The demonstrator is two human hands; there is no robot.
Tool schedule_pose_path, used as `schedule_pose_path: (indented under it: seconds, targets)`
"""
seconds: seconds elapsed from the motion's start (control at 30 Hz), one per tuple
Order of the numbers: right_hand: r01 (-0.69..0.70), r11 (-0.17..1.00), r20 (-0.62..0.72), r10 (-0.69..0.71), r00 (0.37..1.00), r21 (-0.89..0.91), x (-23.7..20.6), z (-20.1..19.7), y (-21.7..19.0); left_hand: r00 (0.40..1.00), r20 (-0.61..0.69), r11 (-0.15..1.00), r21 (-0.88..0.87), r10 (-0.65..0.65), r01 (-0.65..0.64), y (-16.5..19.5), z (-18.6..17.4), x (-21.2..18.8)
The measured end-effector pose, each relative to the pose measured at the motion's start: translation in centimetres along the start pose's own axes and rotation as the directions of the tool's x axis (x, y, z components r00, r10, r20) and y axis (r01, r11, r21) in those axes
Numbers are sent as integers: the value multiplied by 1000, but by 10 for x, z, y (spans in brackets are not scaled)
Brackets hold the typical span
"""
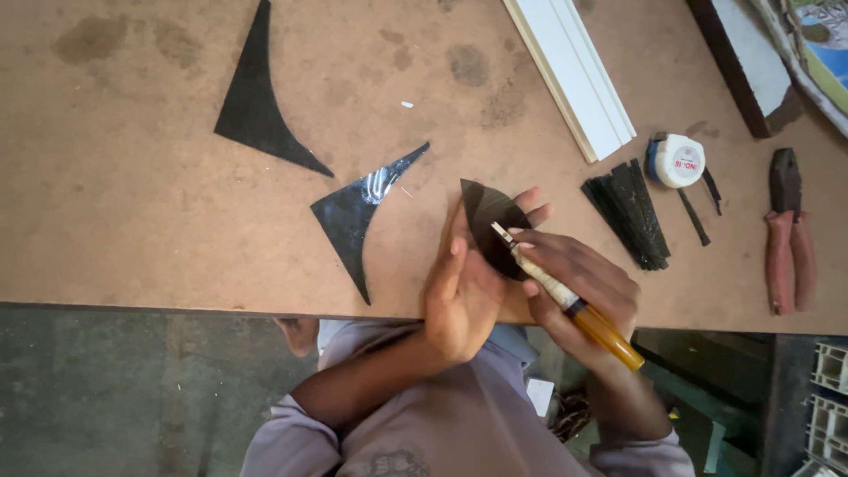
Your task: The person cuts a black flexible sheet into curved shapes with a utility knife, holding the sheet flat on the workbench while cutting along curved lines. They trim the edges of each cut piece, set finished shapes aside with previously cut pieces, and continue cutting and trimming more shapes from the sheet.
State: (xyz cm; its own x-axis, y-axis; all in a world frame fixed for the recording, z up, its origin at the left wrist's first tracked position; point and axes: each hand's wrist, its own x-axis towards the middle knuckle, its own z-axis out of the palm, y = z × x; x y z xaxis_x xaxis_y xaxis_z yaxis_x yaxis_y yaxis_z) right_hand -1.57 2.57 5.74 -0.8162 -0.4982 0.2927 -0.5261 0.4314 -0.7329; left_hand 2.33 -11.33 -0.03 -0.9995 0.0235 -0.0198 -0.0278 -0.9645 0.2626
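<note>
My left hand (459, 300) pinches the dark leaf-shaped piece (490, 231); my right hand (583, 287) grips the cutter (565, 296), which could slip into my fingers.

One small label on the bench

A round white tape measure (677, 160) near the table's right end carries a small red-and-white label (686, 162) on its face.

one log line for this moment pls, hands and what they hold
left hand: holds dark leaf-shaped piece | right hand: holds cutter, tip on piece | nearby: two dark offcuts, tape measure, pliers
</note>
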Motion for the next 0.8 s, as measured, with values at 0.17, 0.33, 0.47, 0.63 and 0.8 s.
schedule_pose_path:
  seconds: [0.17, 0.33, 0.47, 0.63, 0.8]
  targets:
    - [61, 997, -8, -61, 998, 50, 7, -9, -11, 999, 34, 1000, -2, -4, 4, -2, 2, -4]
    - [81, 995, -44, -78, 996, 62, 10, -11, -23, 997, 77, 999, 49, 11, -14, 4, 6, -4]
    - [163, 987, -71, -164, 984, -18, 12, -5, -20, 999, 32, 993, 117, -13, 10, 7, 5, -5]
    - [174, 984, -82, -175, 981, -24, 10, -2, -18, 999, 43, 993, 114, 1, -6, 4, 0, -7]
    - [265, 962, -81, -269, 960, -63, 9, 1, -20, 997, 74, 998, 52, 39, -43, 4, -4, -8]
